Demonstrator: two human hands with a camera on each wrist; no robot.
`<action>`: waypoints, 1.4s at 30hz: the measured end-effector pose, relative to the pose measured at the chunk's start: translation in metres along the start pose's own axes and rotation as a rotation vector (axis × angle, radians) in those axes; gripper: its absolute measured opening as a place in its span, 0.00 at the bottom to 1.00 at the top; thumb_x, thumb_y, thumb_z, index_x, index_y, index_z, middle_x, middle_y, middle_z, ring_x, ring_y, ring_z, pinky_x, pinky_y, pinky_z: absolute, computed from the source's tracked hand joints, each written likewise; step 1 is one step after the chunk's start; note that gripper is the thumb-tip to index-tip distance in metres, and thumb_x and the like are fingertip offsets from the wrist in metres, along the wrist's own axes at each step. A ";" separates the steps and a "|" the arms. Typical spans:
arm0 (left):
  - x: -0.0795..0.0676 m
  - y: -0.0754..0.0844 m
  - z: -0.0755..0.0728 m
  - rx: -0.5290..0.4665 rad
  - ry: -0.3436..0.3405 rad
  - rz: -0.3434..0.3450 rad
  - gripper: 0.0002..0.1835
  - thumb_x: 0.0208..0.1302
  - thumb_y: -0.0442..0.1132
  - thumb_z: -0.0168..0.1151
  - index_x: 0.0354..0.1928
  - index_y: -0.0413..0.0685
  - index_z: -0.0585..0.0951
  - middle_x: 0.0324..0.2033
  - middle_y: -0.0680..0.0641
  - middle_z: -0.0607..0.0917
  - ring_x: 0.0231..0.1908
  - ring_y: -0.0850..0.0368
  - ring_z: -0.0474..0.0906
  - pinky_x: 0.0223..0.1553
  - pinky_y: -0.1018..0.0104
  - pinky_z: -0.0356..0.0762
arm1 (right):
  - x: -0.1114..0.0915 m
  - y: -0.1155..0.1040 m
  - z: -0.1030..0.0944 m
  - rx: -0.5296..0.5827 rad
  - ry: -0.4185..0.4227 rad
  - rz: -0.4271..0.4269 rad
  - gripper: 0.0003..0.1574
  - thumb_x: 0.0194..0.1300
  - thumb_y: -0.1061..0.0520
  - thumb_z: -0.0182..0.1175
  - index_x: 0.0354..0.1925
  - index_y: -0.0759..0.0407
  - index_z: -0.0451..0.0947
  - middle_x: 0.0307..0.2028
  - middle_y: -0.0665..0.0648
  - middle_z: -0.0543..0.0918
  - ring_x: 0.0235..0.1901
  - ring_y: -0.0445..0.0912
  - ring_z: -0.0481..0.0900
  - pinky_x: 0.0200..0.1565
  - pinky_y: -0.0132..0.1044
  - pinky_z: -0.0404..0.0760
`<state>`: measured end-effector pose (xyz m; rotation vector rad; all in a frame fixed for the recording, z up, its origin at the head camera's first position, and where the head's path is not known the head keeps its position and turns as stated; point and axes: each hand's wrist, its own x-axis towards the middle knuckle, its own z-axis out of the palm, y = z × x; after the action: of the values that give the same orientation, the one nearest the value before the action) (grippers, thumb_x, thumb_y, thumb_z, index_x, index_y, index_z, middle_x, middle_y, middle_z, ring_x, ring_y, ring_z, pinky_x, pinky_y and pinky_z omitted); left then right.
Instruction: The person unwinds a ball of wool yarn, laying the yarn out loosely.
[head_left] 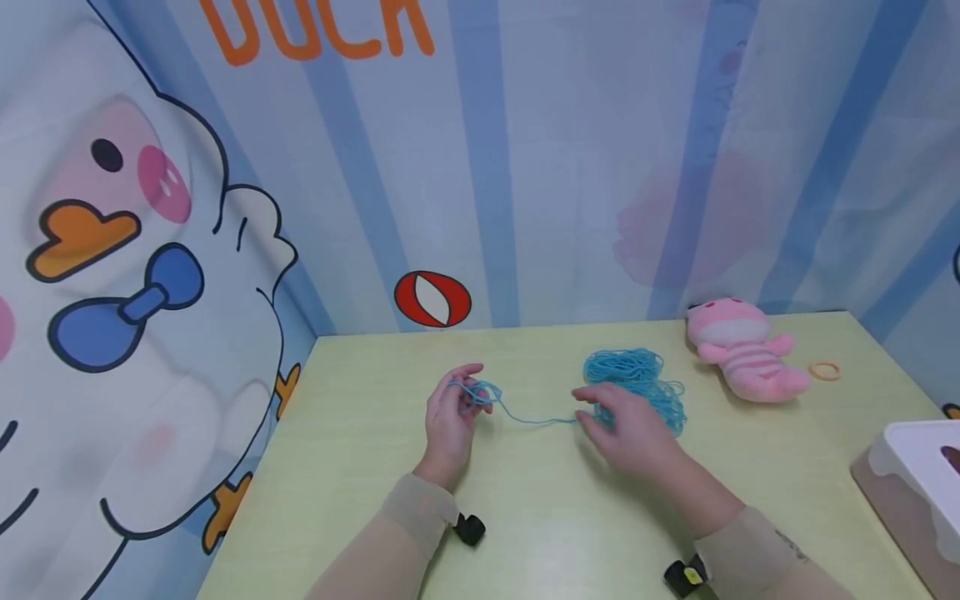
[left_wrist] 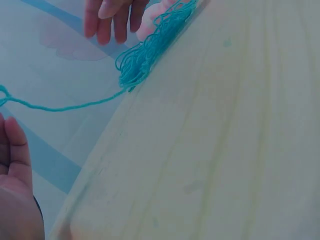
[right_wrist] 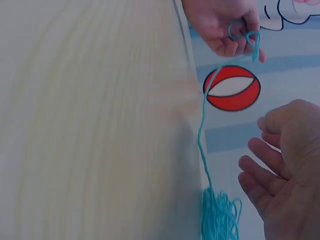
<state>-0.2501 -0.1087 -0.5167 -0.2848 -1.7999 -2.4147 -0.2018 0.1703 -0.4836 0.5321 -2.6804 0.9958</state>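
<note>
My left hand holds a small tangle of loops of blue yarn at its fingers. From these loops a single strand runs right to the loose yarn heap lying on the table. Beside that heap is my right hand, its thumb and fingers apart and loosely bent. The right wrist view shows no yarn between the fingers of this right hand, with the strand passing to one side of it. Only part of my left hand shows at the edge of the left wrist view.
A pink and white plush toy lies behind the yarn heap, with a small orange ring to its right. At the right edge stands a box with a white top. A printed cloth hangs behind the pale table.
</note>
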 end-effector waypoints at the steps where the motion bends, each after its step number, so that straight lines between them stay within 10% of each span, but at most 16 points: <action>1: 0.000 0.000 0.000 -0.003 -0.001 -0.004 0.23 0.87 0.42 0.37 0.61 0.39 0.81 0.35 0.52 0.85 0.32 0.56 0.81 0.44 0.68 0.85 | 0.003 -0.006 0.007 0.012 -0.042 0.002 0.23 0.79 0.54 0.66 0.67 0.58 0.84 0.64 0.59 0.89 0.66 0.60 0.86 0.65 0.61 0.86; 8: 0.000 -0.001 0.003 -0.018 0.001 -0.023 0.23 0.87 0.41 0.38 0.61 0.38 0.82 0.35 0.53 0.84 0.32 0.56 0.81 0.44 0.68 0.85 | 0.023 -0.036 0.050 0.103 -0.188 0.011 0.32 0.80 0.49 0.67 0.75 0.58 0.77 0.66 0.56 0.89 0.69 0.57 0.85 0.70 0.59 0.83; 15: -0.001 0.003 0.007 -0.013 -0.022 -0.024 0.23 0.87 0.39 0.37 0.62 0.38 0.81 0.36 0.53 0.85 0.33 0.56 0.81 0.44 0.68 0.85 | 0.034 -0.048 0.071 0.182 -0.114 0.110 0.20 0.78 0.52 0.68 0.63 0.57 0.87 0.55 0.55 0.94 0.57 0.54 0.93 0.63 0.54 0.88; 28: 0.000 0.003 0.003 0.050 -0.030 -0.043 0.20 0.86 0.40 0.43 0.63 0.40 0.82 0.36 0.50 0.82 0.34 0.56 0.80 0.44 0.68 0.85 | 0.030 -0.036 0.036 0.216 -0.044 0.219 0.15 0.82 0.51 0.64 0.58 0.56 0.88 0.47 0.54 0.94 0.46 0.46 0.90 0.51 0.47 0.91; 42: 0.002 -0.003 -0.002 0.127 -0.022 -0.030 0.18 0.82 0.29 0.53 0.67 0.38 0.81 0.44 0.43 0.83 0.38 0.55 0.83 0.45 0.71 0.89 | 0.027 -0.014 -0.005 0.215 0.138 0.148 0.12 0.81 0.56 0.64 0.54 0.61 0.89 0.44 0.61 0.94 0.42 0.50 0.92 0.42 0.29 0.85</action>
<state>-0.2530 -0.1102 -0.5193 -0.2749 -1.9710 -2.3121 -0.2199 0.1572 -0.4632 0.2944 -2.5359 1.3202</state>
